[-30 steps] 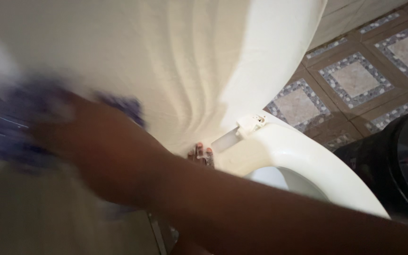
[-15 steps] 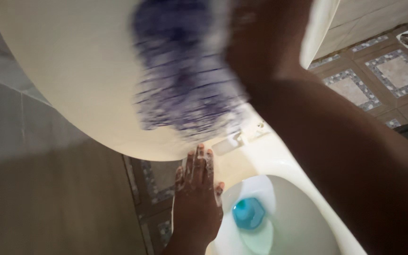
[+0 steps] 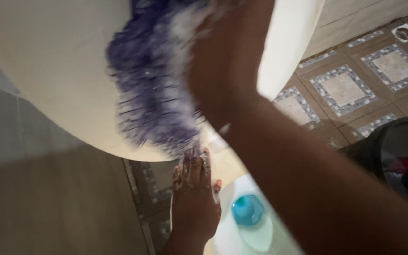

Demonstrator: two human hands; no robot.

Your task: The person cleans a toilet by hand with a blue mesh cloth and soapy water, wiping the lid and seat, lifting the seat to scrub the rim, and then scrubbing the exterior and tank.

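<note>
A home bathroom is shown: a white toilet with raised lid and open bowl, where a blue cleaner block is seen. Patterned floor tiles, a tiled wall and a dark bin are visible beside it.

Floor's done in brown tiles with speckled grey-and-white pebble borders around beige squares, pretty old-school look. There's a small floor drain up in the far right corner. A dark bucket sits on the right, with something red inside. Plain grey wall tiles run down the left side, a bit blurry.
</note>
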